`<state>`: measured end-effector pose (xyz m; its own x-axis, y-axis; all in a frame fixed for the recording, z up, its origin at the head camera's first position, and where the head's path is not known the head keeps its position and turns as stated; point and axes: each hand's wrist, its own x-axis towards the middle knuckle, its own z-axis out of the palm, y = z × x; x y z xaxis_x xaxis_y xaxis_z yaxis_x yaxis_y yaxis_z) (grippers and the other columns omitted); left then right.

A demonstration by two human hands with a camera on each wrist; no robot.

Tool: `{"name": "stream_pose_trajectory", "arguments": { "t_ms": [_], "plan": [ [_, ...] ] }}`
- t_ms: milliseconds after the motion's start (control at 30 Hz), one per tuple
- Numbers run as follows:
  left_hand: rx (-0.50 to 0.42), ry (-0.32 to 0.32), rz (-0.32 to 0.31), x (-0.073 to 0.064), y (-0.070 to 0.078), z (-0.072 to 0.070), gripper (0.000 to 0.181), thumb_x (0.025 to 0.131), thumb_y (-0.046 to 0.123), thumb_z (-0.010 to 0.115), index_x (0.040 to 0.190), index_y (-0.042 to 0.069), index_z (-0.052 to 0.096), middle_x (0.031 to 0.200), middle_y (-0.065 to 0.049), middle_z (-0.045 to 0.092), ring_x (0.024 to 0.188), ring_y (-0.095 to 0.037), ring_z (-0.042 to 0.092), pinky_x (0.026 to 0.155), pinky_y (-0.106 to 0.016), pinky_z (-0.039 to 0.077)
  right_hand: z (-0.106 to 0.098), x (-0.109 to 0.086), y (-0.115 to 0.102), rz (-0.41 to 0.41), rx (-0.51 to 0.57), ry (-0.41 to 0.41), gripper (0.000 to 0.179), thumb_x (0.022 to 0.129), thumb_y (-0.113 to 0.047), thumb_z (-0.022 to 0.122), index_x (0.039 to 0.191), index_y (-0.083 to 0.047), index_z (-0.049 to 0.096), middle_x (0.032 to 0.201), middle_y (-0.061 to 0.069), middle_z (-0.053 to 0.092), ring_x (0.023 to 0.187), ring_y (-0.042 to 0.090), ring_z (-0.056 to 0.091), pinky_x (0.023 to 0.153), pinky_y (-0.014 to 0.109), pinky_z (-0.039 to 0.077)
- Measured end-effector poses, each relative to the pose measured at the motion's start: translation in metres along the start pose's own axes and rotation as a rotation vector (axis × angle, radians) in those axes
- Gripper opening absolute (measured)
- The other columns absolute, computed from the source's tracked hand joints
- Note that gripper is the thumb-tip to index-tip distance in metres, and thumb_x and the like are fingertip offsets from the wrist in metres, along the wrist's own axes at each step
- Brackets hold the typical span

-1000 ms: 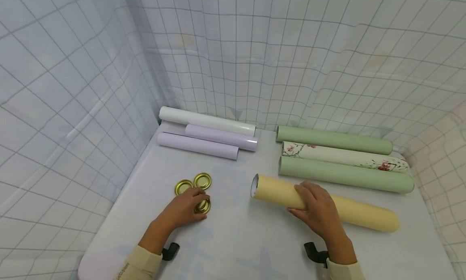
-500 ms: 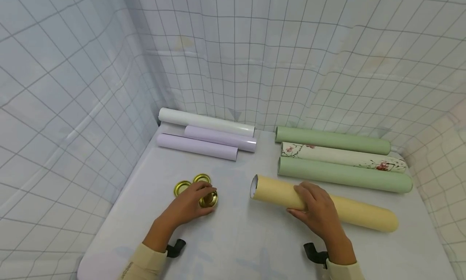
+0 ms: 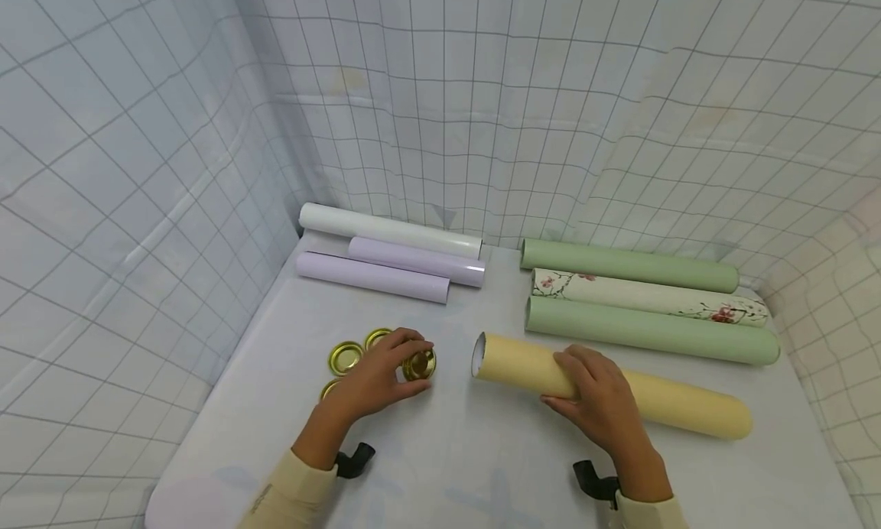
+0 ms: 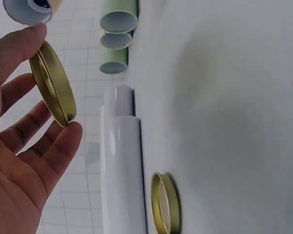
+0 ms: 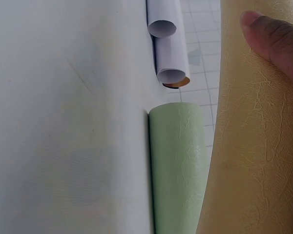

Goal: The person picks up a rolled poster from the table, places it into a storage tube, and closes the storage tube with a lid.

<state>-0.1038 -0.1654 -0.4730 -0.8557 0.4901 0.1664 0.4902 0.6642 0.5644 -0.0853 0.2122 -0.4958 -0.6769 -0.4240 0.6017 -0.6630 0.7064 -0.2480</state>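
Note:
My left hand [image 3: 381, 372] pinches a round gold metal lid [image 3: 421, 365] by its rim, between thumb and fingers. The left wrist view shows that lid [image 4: 63, 90] edge-on, clear of the table. My right hand [image 3: 597, 387] grips the middle of a yellow wallpaper roll [image 3: 688, 403], its thumb across the embossed surface [image 5: 254, 126] in the right wrist view. The roll's hollow left end [image 3: 479, 355] faces the held lid, a gap apart. Around my left hand lie more gold lids: one to its left [image 3: 346, 358], one partly hidden behind it [image 3: 377, 336], one mostly covered by the wrist [image 3: 329, 390].
At the back left lie a white roll [image 3: 392, 229] and two lilac rolls [image 3: 375, 277]. Two green rolls [image 3: 654, 332] lie at the right with a floral roll [image 3: 619, 292] between them. Grid-patterned sheeting [image 3: 468, 116] walls the white table [image 3: 440, 468].
My left hand has lifted the gold lid and carried it right, toward the yellow roll's open end, uncovering part of another lid. My right hand stays on the roll, nearly still.

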Motion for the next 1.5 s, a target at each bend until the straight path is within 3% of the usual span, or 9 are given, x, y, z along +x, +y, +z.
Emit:
{"name": "stream_pose_trajectory", "arguments": {
  "t_ms": [233,500,800,1067,1267,1333,1500],
  "plan": [
    [-0.112,0.021,0.087,0.013,0.010,0.005,0.053,0.083,0.025,0.083,0.130,0.016,0.061,0.129,0.001,0.052,0.113,-0.015,0.055,0.092,-0.036,0.053,0.001,0.000,0.000,-0.002,0.004,-0.008,0.066,0.083,-0.056,0.074,0.121,-0.003,0.062,0.115,0.012,0.062,0.101,0.032,0.061,0.085,0.051,0.050],
    [-0.371,0.024,0.120,0.024,0.015,0.014,0.054,0.084,0.019,0.083,0.131,0.014,0.057,0.130,0.003,0.051,0.111,-0.016,0.055,0.085,-0.037,0.057,0.001,-0.001,-0.001,0.000,-0.005,-0.018,0.067,0.081,-0.055,0.076,0.121,-0.003,0.062,0.116,0.012,0.062,0.102,0.032,0.061,0.085,0.051,0.050],
    [-0.582,0.000,0.146,0.030,0.022,0.022,0.056,0.084,0.013,0.082,0.132,0.015,0.054,0.131,-0.001,0.052,0.113,-0.022,0.056,0.087,-0.034,0.056,0.001,-0.002,-0.002,0.005,-0.011,-0.044,0.067,0.078,-0.052,0.081,0.122,-0.004,0.062,0.117,0.013,0.062,0.104,0.033,0.061,0.088,0.052,0.050],
    [-0.634,-0.030,0.115,0.033,0.028,0.027,0.057,0.082,0.003,0.081,0.131,0.010,0.053,0.132,-0.005,0.051,0.116,-0.025,0.055,0.087,-0.038,0.056,0.002,-0.003,-0.004,-0.010,-0.002,-0.041,0.066,0.082,-0.055,0.075,0.122,-0.004,0.062,0.117,0.013,0.061,0.104,0.032,0.061,0.087,0.051,0.050],
    [-0.680,-0.046,0.111,0.032,0.048,0.012,0.052,0.083,-0.004,0.078,0.128,-0.001,0.053,0.130,-0.014,0.051,0.116,-0.033,0.054,0.088,-0.048,0.055,0.005,-0.004,-0.007,-0.016,-0.006,-0.046,0.066,0.085,-0.059,0.069,0.122,-0.005,0.063,0.118,0.013,0.061,0.105,0.032,0.061,0.088,0.051,0.050],
    [-0.688,-0.053,0.107,0.031,0.052,0.008,0.051,0.083,-0.003,0.078,0.127,-0.001,0.053,0.129,-0.015,0.051,0.116,-0.034,0.054,0.089,-0.048,0.055,0.005,-0.004,-0.007,-0.019,-0.008,-0.046,0.066,0.083,-0.056,0.074,0.122,-0.005,0.063,0.118,0.012,0.061,0.105,0.032,0.061,0.088,0.050,0.050],
    [-0.689,-0.051,0.103,0.033,0.037,0.024,0.055,0.082,-0.003,0.079,0.130,0.004,0.053,0.131,-0.012,0.050,0.118,-0.033,0.054,0.089,-0.043,0.056,0.006,-0.003,-0.009,-0.037,-0.013,-0.035,0.067,0.074,-0.048,0.086,0.120,-0.004,0.063,0.116,0.013,0.062,0.103,0.032,0.061,0.087,0.050,0.051]
  ]
}}
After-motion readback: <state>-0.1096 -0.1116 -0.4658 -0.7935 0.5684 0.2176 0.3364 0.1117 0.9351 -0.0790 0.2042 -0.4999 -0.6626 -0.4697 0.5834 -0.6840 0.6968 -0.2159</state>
